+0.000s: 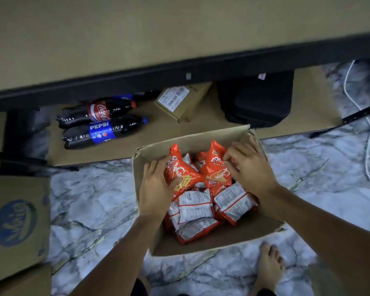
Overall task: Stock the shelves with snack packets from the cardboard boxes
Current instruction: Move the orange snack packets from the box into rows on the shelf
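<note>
1. Reaching into the open cardboard box (201,144), both hands worked among the orange snack packets (198,210) heaped inside it.
2. The left hand (156,186) gripped one upright packet (181,174), its grip closed around that packet's left edge.
3. The right hand (249,165) pinched a second packet (217,169) by its upper right side.
4. Beyond the box, soda bottles (100,124) lay on the lower shelf (201,129).

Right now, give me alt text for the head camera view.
Two hands, left hand and right hand, each grip an orange snack packet inside an open cardboard box on a marble floor. Behind it, cola bottles lie on a low shelf.
</note>
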